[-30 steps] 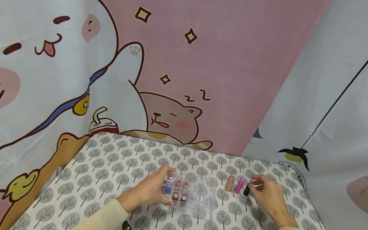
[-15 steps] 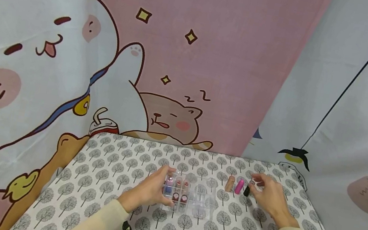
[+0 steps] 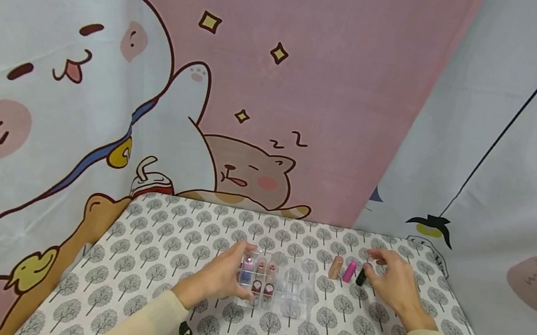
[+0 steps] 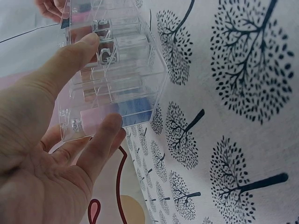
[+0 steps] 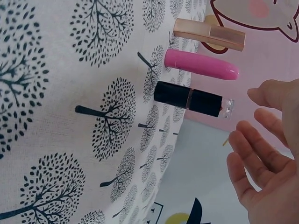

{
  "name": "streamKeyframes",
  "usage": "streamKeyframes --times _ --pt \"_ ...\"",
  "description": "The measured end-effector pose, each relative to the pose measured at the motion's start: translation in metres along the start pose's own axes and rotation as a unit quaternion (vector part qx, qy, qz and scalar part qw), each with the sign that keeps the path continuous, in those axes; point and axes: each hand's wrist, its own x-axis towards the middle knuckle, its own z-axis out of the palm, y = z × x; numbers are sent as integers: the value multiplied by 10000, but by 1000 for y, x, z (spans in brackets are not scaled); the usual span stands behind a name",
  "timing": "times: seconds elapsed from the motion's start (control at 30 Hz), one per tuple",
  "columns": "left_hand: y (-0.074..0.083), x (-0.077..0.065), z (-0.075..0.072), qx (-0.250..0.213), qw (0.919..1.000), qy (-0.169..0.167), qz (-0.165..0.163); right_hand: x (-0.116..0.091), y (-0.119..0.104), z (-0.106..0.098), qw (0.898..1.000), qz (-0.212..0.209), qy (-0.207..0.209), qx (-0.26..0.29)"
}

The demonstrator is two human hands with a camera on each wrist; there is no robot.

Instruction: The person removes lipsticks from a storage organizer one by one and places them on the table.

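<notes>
A clear lipstick organizer [image 3: 296, 301] with compartments stands mid-table in the head view. My left hand [image 3: 220, 273] grips its left end, thumb on the near side and fingers at the far side. Inside that end are a pink-and-blue tube [image 4: 96, 116] and several lipsticks with reddish-brown tops [image 3: 268, 289]. My right hand [image 3: 395, 282] hovers with loosely bent fingers beside a black lipstick [image 5: 188, 98] that stands upright and has a clear tip. In the right wrist view a gap shows between thumb and lipstick, and nothing is held.
Left of the black lipstick, a bright pink tube [image 5: 202, 64] and a rose-gold lipstick [image 5: 209, 33] stand upright in a row. A tree-print cloth [image 3: 169, 300] covers the table. Behind it hangs a pink cartoon curtain [image 3: 337, 84], with a pale one on the right.
My right hand has risen slightly, its fingertips drawing up from the top of the black lipstick. The left hand and organizer have stayed put.
</notes>
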Motion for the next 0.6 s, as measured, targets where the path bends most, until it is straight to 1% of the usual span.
streamKeyframes --times 0.23,0.43,0.6 --pt "0 0 0 29 10000 -5 37 1 -8 -1 9996 -199 179 -21" --pt "0 0 1 14 10000 -7 23 -1 -17 0 9969 -534 567 -140" --pt "-1 0 1 9 10000 -13 37 -1 -24 0 9955 -611 714 -95"
